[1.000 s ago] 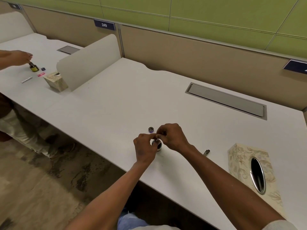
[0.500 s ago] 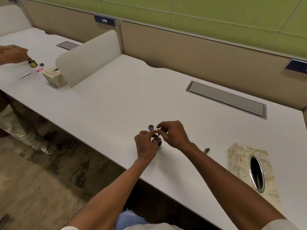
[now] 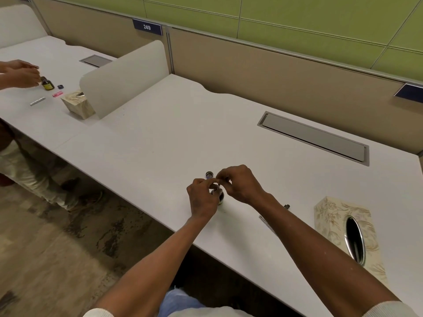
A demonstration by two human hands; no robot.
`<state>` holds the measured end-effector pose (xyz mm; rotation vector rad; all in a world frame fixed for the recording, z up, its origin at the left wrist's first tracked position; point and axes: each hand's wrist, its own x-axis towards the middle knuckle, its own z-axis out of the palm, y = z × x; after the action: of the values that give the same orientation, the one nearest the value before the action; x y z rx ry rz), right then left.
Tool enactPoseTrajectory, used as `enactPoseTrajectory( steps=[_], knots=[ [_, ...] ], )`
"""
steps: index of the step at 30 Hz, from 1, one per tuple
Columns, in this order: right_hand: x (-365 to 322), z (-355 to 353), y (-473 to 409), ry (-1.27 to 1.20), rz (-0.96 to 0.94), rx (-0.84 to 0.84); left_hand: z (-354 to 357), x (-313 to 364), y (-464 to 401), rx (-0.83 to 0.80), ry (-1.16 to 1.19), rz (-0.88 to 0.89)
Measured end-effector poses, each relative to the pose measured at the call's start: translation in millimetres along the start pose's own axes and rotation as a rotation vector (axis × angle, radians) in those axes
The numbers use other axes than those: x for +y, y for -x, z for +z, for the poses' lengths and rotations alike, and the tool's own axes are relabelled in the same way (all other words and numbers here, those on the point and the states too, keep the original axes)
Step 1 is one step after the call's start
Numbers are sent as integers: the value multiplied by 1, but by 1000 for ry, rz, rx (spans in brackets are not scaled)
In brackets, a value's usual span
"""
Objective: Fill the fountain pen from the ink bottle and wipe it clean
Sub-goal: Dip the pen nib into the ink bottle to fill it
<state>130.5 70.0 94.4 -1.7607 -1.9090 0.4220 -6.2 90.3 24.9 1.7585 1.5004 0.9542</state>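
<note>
We see the ink bottle (image 3: 220, 196) standing upright on the white surface (image 3: 174, 143) close to its near edge, mostly hidden by both hands. Directly above the bottle's mouth a thin dark part of the fountain pen (image 3: 218, 186) shows between the fingertips; it is too small and covered for us to tell how it sits in the bottle. The left hand (image 3: 203, 197) is curled against the left side of the bottle, its thumb and forefinger meeting at the pen. The right hand (image 3: 240, 183) reaches in from the right of the bottle with its fingers bent and pinching the same small part. Just behind the bottle, the round bottle cap (image 3: 209, 174) lies on the surface, apart from the hands. To the right of the bottle, past the right forearm, a dark pen piece (image 3: 286, 206) rests on the surface, and farther right stands a patterned tissue box (image 3: 343, 227) with an oval opening. Well behind the bottle and to the right, a grey recessed cable hatch (image 3: 313, 138) is set into the surface. Far to the left of the bottle, beyond a white divider (image 3: 126, 78), another person's hands (image 3: 20, 74) are at a second bottle (image 3: 47, 83).
</note>
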Motion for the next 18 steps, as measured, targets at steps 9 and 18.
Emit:
enactPoseTrajectory(
  steps=[9,18],
  knots=[
    [0,-6,-5,144,-27,-35,-1,8,2,31,-10,-15],
    [2,-4,-7,206,-20,-30,-1,7,1,3,-55,-25]
  ],
)
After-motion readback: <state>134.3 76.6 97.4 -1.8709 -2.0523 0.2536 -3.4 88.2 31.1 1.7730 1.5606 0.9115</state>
